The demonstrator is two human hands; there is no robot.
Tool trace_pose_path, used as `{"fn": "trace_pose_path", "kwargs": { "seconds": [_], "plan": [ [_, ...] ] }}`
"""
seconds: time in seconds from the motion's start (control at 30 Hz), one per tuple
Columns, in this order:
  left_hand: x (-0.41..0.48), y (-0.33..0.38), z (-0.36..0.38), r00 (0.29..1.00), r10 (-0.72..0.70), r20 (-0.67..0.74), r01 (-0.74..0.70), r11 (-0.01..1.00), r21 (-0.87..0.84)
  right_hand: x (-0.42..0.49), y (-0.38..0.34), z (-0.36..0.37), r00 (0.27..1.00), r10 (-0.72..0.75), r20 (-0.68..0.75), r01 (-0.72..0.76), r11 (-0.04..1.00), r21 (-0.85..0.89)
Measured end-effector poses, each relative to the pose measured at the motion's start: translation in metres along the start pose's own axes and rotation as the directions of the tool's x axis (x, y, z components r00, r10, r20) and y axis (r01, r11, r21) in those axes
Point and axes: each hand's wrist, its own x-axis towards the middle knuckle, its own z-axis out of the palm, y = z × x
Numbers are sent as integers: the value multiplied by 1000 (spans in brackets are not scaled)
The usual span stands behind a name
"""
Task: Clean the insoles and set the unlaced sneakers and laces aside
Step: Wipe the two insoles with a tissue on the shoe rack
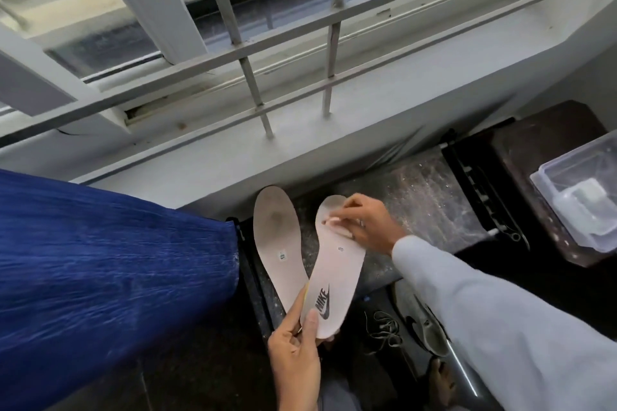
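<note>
Cleaning is in progress. The left grip [297,350] is closed round the heels of the logo insole [337,274] and the plain insole [277,243], which are fanned apart. The right grip [367,223] pinches what appears to be a pale wipe [335,222] against the logo insole's toe. A sneaker [430,327] and loose laces [384,330] lie below, apparently already set aside.

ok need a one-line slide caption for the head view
Left hand grips the logo insole's heel while the right hand presses its toe end; second insole alongside, barred window above.
</note>
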Motion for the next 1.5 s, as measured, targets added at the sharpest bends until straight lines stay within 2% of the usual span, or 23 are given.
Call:
{"fn": "trace_pose_path", "kwargs": {
  "seconds": [0.07, 0.17, 0.23, 0.27, 0.3, 0.33, 0.37, 0.4, 0.5, 0.6, 0.7, 0.8, 1.0, 1.07, 1.1, 1.13, 1.2, 1.27, 1.3, 1.33, 1.4, 1.43, 1.5],
  "plan": [
    [1, -2, -3, 1000, 4, 13, -4, 1000, 5, 17, 16, -6, 998, 69, -14, -70, 991, -114],
    [-1, -3, -7, 1000, 11, 11, -10, 1000, -12, 30, 22, -22, 950, 198, -243, -218, 974, -59],
    [-1, -2, -9, 1000, 9, 9, -9, 999, -31, 31, 13, -32, 787, 406, -464, -367, 913, 176],
    [0, -2, -8, 1000, 7, 7, -6, 999, -38, 27, 5, -39, 678, 553, -485, -402, 830, 386],
    [0, -1, -7, 1000, 5, 5, -5, 999, -46, 20, -8, -47, 606, 695, -388, -369, 677, 636],
    [-1, 0, -5, 1000, 5, 5, -5, 999, -54, 10, -21, -54, 601, 769, -218, -307, 475, 825],
    [-1, 2, -3, 1000, 8, 4, -7, 998, -63, -4, -37, -60, 641, 765, -63, -285, 313, 906],
    [-1, 2, -1, 1000, 10, 0, -10, 998, -70, -22, -49, -64, 690, 723, 35, -314, 256, 914],
    [-1, 3, 7, 1000, 8, -8, -8, 996, -92, -60, -72, -56, 765, 633, 120, -417, 345, 841],
    [-3, -1, 14, 1000, -5, 20, 6, 999, -41, -70, -75, -36, 749, 659, 72, -432, 403, 807],
    [-7, -1, 16, 999, -20, 46, 14, 993, 120, -70, -76, -26, 715, 697, -61, -413, 491, 767],
    [-1, 8, 19, 993, 93, 67, -110, 928, 357, -73, -82, -26, 716, 691, -100, -412, 533, 739],
    [28, 44, 51, 943, 217, 252, -312, 837, 449, -85, -84, -14, 735, 671, -95, -447, 586, 675],
    [35, 38, 54, 938, 259, 232, -343, 801, 491, -90, -83, -17, 729, 602, -327, -466, 785, 407],
    [36, 34, 55, 938, 268, 218, -343, 803, 487, -93, -84, -21, 748, 482, -456, -430, 875, 220],
    [37, 31, 55, 941, 271, 205, -337, 815, 471, -95, -86, -24, 793, 334, -510, -340, 937, 85],
    [36, 27, 56, 943, 263, 202, -327, 843, 428, -97, -87, -23, 904, 61, -424, -84, 996, -37],
    [35, 20, 54, 947, 244, 209, -310, 863, 399, -88, -73, -21, 949, -122, -290, 95, 990, -105],
    [35, 16, 52, 952, 230, 203, -293, 875, 386, -77, -60, -22, 960, -156, -234, 127, 983, -136],
    [36, 11, 50, 959, 208, 195, -268, 891, 367, -60, -45, -26, 974, -137, -181, 108, 981, -161],
    [37, 2, 46, 971, 160, 180, -214, 916, 339, -22, -18, -36, 996, 23, -92, -43, 973, -225],
    [37, -3, 44, 974, 140, 176, -192, 924, 331, -6, -6, -41, 994, 61, -89, -81, 967, -243],
    [38, -11, 40, 979, 103, 178, -156, 935, 318, 20, 8, -53, 971, 92, -219, -141, 965, -220]
  ]
}}
